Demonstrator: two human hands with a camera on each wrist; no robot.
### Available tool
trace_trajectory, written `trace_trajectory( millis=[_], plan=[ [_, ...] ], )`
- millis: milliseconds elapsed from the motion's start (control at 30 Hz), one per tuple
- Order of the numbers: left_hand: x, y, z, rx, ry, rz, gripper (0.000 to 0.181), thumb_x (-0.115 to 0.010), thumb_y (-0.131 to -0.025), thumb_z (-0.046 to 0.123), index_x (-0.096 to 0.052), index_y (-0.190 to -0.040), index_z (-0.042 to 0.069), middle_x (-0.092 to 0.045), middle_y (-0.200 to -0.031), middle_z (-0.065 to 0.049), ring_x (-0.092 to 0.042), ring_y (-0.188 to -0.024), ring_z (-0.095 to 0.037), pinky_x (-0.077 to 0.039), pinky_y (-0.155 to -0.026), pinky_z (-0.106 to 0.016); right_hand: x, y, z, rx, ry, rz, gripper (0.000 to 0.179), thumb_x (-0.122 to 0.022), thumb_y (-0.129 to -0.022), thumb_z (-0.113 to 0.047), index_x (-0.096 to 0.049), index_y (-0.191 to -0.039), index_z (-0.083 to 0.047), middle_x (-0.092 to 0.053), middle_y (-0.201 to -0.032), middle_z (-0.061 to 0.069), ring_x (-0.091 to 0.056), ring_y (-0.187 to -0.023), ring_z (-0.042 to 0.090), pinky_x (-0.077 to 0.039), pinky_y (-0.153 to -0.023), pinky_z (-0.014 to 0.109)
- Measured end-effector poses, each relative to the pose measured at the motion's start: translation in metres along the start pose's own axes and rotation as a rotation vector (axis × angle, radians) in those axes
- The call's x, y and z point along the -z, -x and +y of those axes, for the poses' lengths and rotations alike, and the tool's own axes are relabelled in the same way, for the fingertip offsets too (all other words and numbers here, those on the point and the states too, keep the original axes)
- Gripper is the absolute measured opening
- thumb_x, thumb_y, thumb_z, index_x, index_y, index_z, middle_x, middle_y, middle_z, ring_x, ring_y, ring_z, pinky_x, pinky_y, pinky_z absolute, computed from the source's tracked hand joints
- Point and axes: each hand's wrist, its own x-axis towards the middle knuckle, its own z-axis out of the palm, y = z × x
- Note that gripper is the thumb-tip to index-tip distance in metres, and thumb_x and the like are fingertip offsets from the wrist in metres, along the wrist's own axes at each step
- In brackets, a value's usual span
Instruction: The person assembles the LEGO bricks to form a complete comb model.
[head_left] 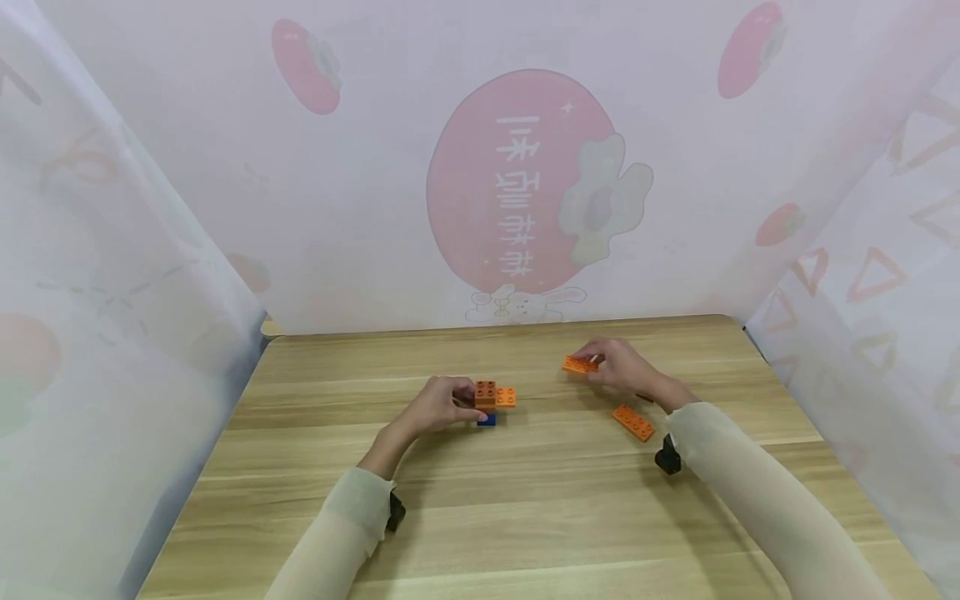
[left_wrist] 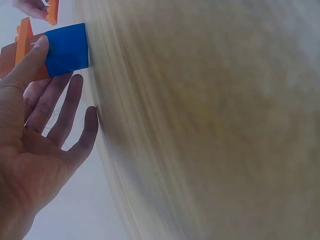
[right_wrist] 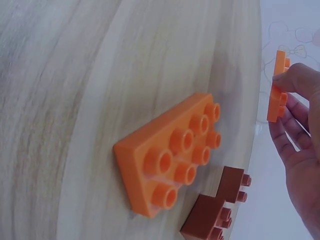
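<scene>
My left hand [head_left: 435, 407] pinches a small stack of toy building bricks at the middle of the table, thumb on its near side. At the bottom of the stack is a blue brick [left_wrist: 67, 50], with brown above it. An orange plate brick [head_left: 507, 397] juts out to the right, and a brown brick [head_left: 485, 390] sits on top. Farther right, my right hand [head_left: 621, 367] holds a flat orange brick [right_wrist: 278, 95] between thumb and fingers, raised off the table and apart from the stack. The left fingers partly hide the stack's far side.
A loose flat orange brick [head_left: 633, 422] lies studs up below the right wrist. Beyond it in the right wrist view are two brown bricks [right_wrist: 204, 215], mostly hidden by the arm in the head view. Printed cloth [head_left: 375, 208] hangs behind the wooden table [head_left: 480, 517].
</scene>
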Motion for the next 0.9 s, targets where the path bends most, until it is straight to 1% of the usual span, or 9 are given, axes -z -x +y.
trace_trajectory(
  millis=[100, 300, 467, 633, 700, 733, 900],
  plan=[
    [0.0, 0.0, -0.001, -0.001, -0.003, 0.0, 0.024, -0.089, -0.088, 0.02, -0.074, -0.103, 0.01, -0.077, -0.103, -0.001, -0.071, -0.094, -0.013, -0.061, -0.086, -0.034, 0.001, -0.001, -0.005, 0.021, 0.008, 0.001, 0.036, -0.08, -0.087, 0.003, -0.077, -0.122, 0.001, -0.076, -0.114, 0.013, -0.072, -0.102, 0.029, -0.061, -0.091, 0.05],
    [-0.001, 0.0, -0.001, -0.001, -0.002, -0.005, 0.023, -0.089, -0.088, 0.021, -0.074, -0.103, 0.011, -0.077, -0.103, -0.001, -0.071, -0.094, -0.013, -0.061, -0.086, -0.035, 0.001, -0.003, -0.013, 0.038, 0.017, 0.016, 0.036, -0.08, -0.087, 0.001, -0.077, -0.123, 0.0, -0.076, -0.116, 0.012, -0.073, -0.101, 0.028, -0.061, -0.09, 0.05],
    [-0.001, 0.0, -0.002, -0.005, -0.001, -0.006, 0.023, -0.089, -0.088, 0.021, -0.074, -0.102, 0.012, -0.077, -0.102, 0.0, -0.071, -0.094, -0.013, -0.061, -0.087, -0.035, 0.0, -0.006, -0.021, 0.043, 0.007, 0.003, 0.039, -0.08, -0.088, 0.0, -0.076, -0.126, -0.003, -0.075, -0.118, 0.01, -0.071, -0.104, 0.027, -0.06, -0.089, 0.052],
    [-0.001, 0.0, -0.002, -0.011, 0.003, -0.008, 0.023, -0.089, -0.089, 0.022, -0.074, -0.103, 0.012, -0.077, -0.102, 0.0, -0.071, -0.094, -0.012, -0.061, -0.086, -0.034, 0.001, -0.01, -0.033, 0.059, 0.0, -0.007, 0.039, -0.08, -0.089, -0.002, -0.075, -0.128, -0.004, -0.075, -0.119, 0.01, -0.072, -0.104, 0.027, -0.06, -0.084, 0.056],
    [-0.001, 0.0, -0.002, -0.013, 0.009, -0.009, 0.023, -0.089, -0.089, 0.022, -0.074, -0.103, 0.011, -0.077, -0.103, 0.0, -0.071, -0.094, -0.013, -0.062, -0.086, -0.034, 0.002, -0.012, -0.039, 0.073, 0.001, -0.01, 0.039, -0.08, -0.09, -0.003, -0.075, -0.128, -0.004, -0.075, -0.119, 0.01, -0.072, -0.102, 0.025, -0.06, -0.082, 0.056],
    [-0.001, 0.0, -0.002, -0.012, 0.011, -0.009, 0.023, -0.089, -0.089, 0.021, -0.074, -0.103, 0.011, -0.077, -0.103, 0.0, -0.071, -0.094, -0.013, -0.062, -0.086, -0.034, 0.002, -0.013, -0.041, 0.078, 0.001, -0.011, 0.039, -0.08, -0.09, -0.003, -0.075, -0.129, -0.004, -0.075, -0.118, 0.009, -0.072, -0.102, 0.025, -0.06, -0.082, 0.055],
    [0.0, -0.001, -0.002, -0.007, 0.012, -0.009, 0.023, -0.089, -0.088, 0.022, -0.074, -0.102, 0.012, -0.077, -0.102, 0.0, -0.071, -0.094, -0.014, -0.062, -0.086, -0.036, 0.003, -0.017, -0.051, 0.119, 0.016, -0.008, 0.038, -0.08, -0.091, -0.004, -0.076, -0.128, -0.005, -0.075, -0.116, 0.007, -0.071, -0.098, 0.021, -0.059, -0.08, 0.042]
  ],
)
